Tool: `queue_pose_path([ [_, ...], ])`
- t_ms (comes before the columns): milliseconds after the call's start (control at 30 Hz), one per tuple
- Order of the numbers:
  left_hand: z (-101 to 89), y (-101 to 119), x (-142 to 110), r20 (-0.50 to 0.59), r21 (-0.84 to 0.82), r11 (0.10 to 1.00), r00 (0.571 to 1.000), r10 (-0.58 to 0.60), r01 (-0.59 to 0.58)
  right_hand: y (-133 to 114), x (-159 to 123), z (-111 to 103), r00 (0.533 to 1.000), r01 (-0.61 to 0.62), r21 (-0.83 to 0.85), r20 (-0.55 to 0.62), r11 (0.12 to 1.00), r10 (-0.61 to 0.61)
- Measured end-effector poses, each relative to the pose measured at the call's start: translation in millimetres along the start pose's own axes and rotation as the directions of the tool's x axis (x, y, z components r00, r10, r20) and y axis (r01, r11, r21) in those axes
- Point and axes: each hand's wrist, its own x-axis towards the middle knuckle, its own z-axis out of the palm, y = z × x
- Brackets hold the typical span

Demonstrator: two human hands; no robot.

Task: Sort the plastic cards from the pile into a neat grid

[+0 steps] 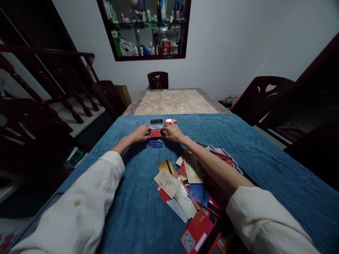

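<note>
Two nearly closed thumb-and-finger pinches are holding a red card (155,133) at twelve o'clock on a blue cloth (132,211): my left hand (142,134) is gripping its nine-o'clock edge, my right hand (172,133) its three-o'clock edge. A blue card (154,143) is lying at six o'clock from it, a black card (156,121) at twelve, a loose heap of cards (194,193) at five. I am seemingly straightening the red card; the next move is probably calling for easing both pinches evenly.

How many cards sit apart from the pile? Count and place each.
5 visible: black card, back left; red-and-white card, back right; pale card, nearer than the black; red card, between left hand and right hand; blue card, nearest. Hands may hide others.
</note>
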Motion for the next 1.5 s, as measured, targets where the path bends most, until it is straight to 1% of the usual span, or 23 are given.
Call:
queue_pose_path([
  [200, 9.1, -10.2, 9.6, 0.049, 0.052, 0.999, 0.999, 0.001, -0.003, -0.8, 9.3, 5.1, 0.999, -0.016, -0.024, 0.036, 1.0, 0.017],
  [333, 14.0, -13.8, 13.1, 0.059, 0.06, 0.998, 0.998, -0.019, 0.016, 0.5, 13.8, 7.9, 0.998, -0.017, -0.029, 0.056, 0.999, 0.018],
  [467, 16.6, -18.1, 13.5, 0.065, 0.028, 0.999, 0.997, 0.028, -0.03, 2.0, 15.3, 10.4, 0.998, -0.016, -0.033, 0.068, 0.999, 0.018],
  [567, 16.4, -19.7, 12.5, 0.07, 0.01, 0.999, 0.997, 0.04, -0.04, 2.4, 14.7, 11.8, 0.997, -0.013, -0.036, 0.072, 0.999, 0.016],
  [833, 10.8, -13.8, 11.8, 0.096, 0.01, 0.999, 0.995, 0.033, -0.034, 3.6, 13.1, 10.2, 0.996, -0.007, -0.039, 0.085, 0.999, 0.011],
  [1167, 8.6, -12.8, 15.7, 0.123, 0.025, 0.999, 0.991, 0.042, -0.045, -0.9, 9.6, 6.0, 0.997, -0.033, -0.022, 0.072, 0.999, 0.035],
  [1333, 8.2, -9.1, 16.3, 0.14, 0.073, 0.995, 0.989, 0.054, -0.065, -0.8, 10.2, 7.5, 0.997, -0.039, -0.011, 0.065, 0.999, 0.039],
  [1500, 9.2, -6.6, 16.5, 0.132, 0.092, 0.995, 0.991, 0.021, -0.033, -0.9, 9.9, 7.3, 0.997, -0.039, -0.013, 0.063, 0.999, 0.039],
])
